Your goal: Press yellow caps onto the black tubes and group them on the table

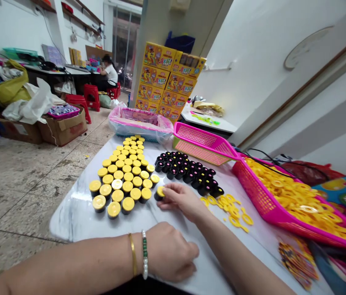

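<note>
With thumb and fingertips, my right hand (180, 198) grips a small black cup with a yellow lid (160, 191), which stands on the table. Close to the front edge, my left hand (169, 252) is closed, its fingers curled under; whatever it may hold is hidden. A long block of matching yellow-lidded cups (127, 177) stands upright left of my right hand. Beyond that hand, several open black cups (188, 169) show pink or yellow dots inside. Loose yellow rings with short handles (229, 209) lie right of my right wrist.
A pink basket (252, 196) of yellow ring pieces (295, 196) sits at the right. Another pink basket (203, 141) and a plastic-lined one (142, 123) line the back. Printed boxes (160, 86) are stacked behind. Far left, a person (110, 74) sits near red stools (91, 97).
</note>
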The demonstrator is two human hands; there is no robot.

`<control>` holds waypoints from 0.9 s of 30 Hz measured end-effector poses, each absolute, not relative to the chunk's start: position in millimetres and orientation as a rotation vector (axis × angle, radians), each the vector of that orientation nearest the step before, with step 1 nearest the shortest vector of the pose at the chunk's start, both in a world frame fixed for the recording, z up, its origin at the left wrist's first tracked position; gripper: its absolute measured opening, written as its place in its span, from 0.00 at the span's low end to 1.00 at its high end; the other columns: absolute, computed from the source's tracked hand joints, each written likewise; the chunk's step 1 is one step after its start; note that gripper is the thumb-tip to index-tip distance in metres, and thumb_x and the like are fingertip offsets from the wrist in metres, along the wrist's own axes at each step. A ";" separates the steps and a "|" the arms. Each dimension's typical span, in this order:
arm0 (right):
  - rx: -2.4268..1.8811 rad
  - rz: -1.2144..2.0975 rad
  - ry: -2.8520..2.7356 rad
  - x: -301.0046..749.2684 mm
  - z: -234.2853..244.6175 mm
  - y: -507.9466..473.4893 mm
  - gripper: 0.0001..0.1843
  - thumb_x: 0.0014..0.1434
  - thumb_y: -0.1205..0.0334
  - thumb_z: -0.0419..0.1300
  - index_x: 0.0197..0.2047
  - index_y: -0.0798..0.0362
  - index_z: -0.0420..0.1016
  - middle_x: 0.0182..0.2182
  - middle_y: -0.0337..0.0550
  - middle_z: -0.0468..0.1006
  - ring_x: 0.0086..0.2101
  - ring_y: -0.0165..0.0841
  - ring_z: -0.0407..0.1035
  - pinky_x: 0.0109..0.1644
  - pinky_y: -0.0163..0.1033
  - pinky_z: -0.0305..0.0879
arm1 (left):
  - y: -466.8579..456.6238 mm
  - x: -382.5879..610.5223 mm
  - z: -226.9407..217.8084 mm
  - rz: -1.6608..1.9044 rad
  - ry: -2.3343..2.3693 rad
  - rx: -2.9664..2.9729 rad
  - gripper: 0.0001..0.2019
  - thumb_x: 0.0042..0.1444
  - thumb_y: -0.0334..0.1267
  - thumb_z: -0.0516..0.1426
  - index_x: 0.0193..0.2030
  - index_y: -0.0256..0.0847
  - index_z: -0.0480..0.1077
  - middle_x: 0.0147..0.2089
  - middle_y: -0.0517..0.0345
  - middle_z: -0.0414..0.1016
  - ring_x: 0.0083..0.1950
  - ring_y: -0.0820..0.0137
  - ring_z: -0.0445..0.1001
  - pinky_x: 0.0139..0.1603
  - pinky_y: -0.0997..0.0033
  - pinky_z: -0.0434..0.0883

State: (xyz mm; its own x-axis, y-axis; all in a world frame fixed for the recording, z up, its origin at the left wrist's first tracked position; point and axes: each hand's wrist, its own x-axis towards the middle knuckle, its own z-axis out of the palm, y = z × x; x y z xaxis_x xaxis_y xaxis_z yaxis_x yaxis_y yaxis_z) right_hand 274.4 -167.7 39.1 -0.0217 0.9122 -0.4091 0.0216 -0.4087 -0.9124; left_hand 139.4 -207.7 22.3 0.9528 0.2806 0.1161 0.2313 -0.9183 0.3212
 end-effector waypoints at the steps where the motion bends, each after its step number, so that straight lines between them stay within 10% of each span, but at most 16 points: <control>1: -1.515 1.532 -1.047 270.1 39.6 -162.0 0.16 0.53 0.53 0.68 0.36 0.54 0.68 0.26 0.42 0.79 0.28 0.32 0.78 0.33 0.35 0.76 | -207.3 139.8 22.2 0.221 0.355 2.808 0.11 0.60 0.45 0.53 0.35 0.39 0.68 0.28 0.53 0.77 0.27 0.61 0.77 0.25 0.67 0.70; 10: -1.900 -0.077 -1.870 305.5 33.5 -127.2 0.05 0.57 0.62 0.60 0.38 0.51 0.73 0.25 0.41 0.76 0.29 0.36 0.72 0.34 0.38 0.62 | -196.7 139.6 23.6 0.306 0.716 2.701 0.09 0.61 0.43 0.51 0.39 0.39 0.67 0.32 0.51 0.79 0.32 0.58 0.79 0.29 0.64 0.72; 16: -1.868 0.009 -2.025 317.3 48.6 -138.9 0.03 0.56 0.66 0.61 0.31 0.51 0.73 0.26 0.38 0.77 0.29 0.31 0.69 0.34 0.35 0.59 | -194.0 139.9 26.1 0.397 0.933 2.434 0.09 0.61 0.42 0.53 0.43 0.39 0.64 0.35 0.53 0.78 0.36 0.60 0.78 0.36 0.63 0.73; 21: -1.655 0.287 -2.056 315.5 62.4 -224.2 0.04 0.57 0.65 0.61 0.30 0.51 0.74 0.29 0.39 0.74 0.29 0.30 0.68 0.34 0.34 0.62 | -195.5 141.3 28.3 0.487 1.006 2.291 0.28 0.56 0.39 0.58 0.62 0.39 0.55 0.47 0.50 0.73 0.42 0.61 0.75 0.42 0.62 0.73; 27: -1.656 0.467 -1.926 325.5 56.4 -254.0 0.08 0.62 0.59 0.57 0.41 0.50 0.75 0.29 0.41 0.76 0.29 0.31 0.70 0.32 0.35 0.65 | -188.1 142.7 28.7 0.358 0.849 2.279 0.10 0.55 0.41 0.60 0.42 0.41 0.71 0.43 0.55 0.70 0.41 0.66 0.73 0.43 0.68 0.70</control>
State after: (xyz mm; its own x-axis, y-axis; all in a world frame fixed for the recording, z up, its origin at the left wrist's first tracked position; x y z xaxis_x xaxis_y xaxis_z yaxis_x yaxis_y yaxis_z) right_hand 325.5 -254.0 56.4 -0.0879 0.9795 0.1812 0.7876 0.1797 -0.5894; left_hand 142.7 -188.1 28.7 0.7504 0.6607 0.0213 0.4768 -0.5632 0.6749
